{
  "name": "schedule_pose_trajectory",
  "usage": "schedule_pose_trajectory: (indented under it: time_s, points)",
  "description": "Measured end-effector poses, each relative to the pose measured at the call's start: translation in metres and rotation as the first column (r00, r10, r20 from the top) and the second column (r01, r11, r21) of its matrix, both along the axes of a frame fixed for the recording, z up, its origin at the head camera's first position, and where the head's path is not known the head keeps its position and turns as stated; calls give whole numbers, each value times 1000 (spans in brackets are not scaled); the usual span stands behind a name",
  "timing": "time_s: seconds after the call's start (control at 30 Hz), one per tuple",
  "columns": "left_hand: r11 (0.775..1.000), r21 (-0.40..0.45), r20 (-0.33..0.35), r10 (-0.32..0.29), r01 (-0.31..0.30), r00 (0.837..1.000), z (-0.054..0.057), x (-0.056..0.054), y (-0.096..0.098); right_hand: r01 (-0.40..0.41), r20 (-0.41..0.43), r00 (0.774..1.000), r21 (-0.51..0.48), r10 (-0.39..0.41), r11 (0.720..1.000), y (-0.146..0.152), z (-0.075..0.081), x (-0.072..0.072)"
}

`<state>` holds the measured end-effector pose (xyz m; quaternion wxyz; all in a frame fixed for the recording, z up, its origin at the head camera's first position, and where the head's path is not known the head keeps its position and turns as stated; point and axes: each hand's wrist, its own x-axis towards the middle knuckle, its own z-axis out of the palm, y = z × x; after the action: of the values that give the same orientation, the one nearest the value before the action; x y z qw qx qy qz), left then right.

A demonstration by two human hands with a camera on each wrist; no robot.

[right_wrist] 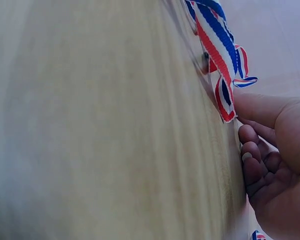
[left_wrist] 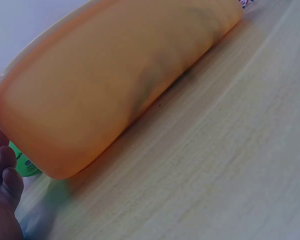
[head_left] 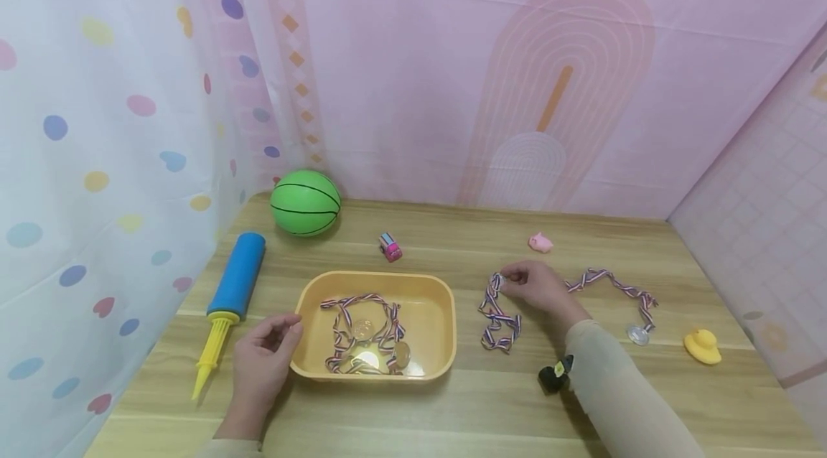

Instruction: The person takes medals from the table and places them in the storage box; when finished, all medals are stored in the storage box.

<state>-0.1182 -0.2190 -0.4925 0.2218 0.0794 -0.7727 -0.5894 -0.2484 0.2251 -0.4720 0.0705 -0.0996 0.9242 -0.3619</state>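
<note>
The yellow tray holds gold medals with tangled striped ribbons. My left hand is at the tray's left rim, thumb and forefinger pinching it; in the left wrist view its curled fingers show beside the tray's corner. To the right of the tray, my right hand pinches a silver medal by thumb and fingertips, the disc mostly hidden. Its red, white and blue ribbon trails on the table towards the front. Another silver medal lies farther right with its ribbon spread out behind it.
A green ball, a small pink toy car and a pink pig are at the back. The blue and yellow hand pump lies left. A yellow duck sits at the right. Around my right wrist is a black strap.
</note>
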Motion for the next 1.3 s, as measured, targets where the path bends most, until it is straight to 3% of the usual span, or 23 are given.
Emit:
schedule_pose_trajectory:
  time_s: [0.53,0.67,0.93,1.3]
  points:
    - [1000,8,6,5,-6,1000,-3,0,1,69,44,997,-45,-67,997,-1,-1,-1]
    - [1000,-2,13,13,-13,1000,-3,0,1,80,79,994,-100,-72,992,-4,2,0]
    - [1000,5,10,1,-1,1000,-2,0,1,-1,119,993,-168,22,986,-20,7,5]
    - [1000,0,17,-4,4,1000,-3,1,0,-48,35,998,7,48,999,-33,7,6]
